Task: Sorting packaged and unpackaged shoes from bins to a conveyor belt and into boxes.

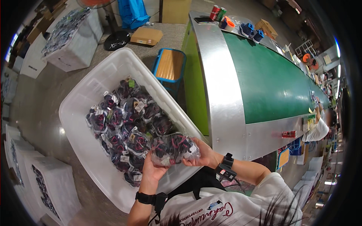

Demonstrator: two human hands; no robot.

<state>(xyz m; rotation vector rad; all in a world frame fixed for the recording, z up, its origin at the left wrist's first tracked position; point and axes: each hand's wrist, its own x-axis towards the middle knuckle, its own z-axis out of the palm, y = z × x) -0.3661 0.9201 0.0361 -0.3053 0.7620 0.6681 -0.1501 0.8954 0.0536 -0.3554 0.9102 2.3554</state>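
Note:
Between my two hands is a pair of dark shoes with pink laces in a clear plastic bag [174, 146]. My left hand [154, 169] grips the bag's near left end from below. At its right end, my right hand [203, 153] has its fingers closed round the plastic. The bag is over the near right side of a large white plastic tub [85, 150]. Inside the tub lie several similar bagged shoes [122, 116], dark with pink parts and small paper tags, heaped together.
A green conveyor belt [264, 79] with a wide metal edge [222, 75] runs along my right. A wooden-topped stool [170, 64] stands beyond the tub. Other filled white bins [71, 56] are at the left. A co-worker [318, 130] is by the belt at far right.

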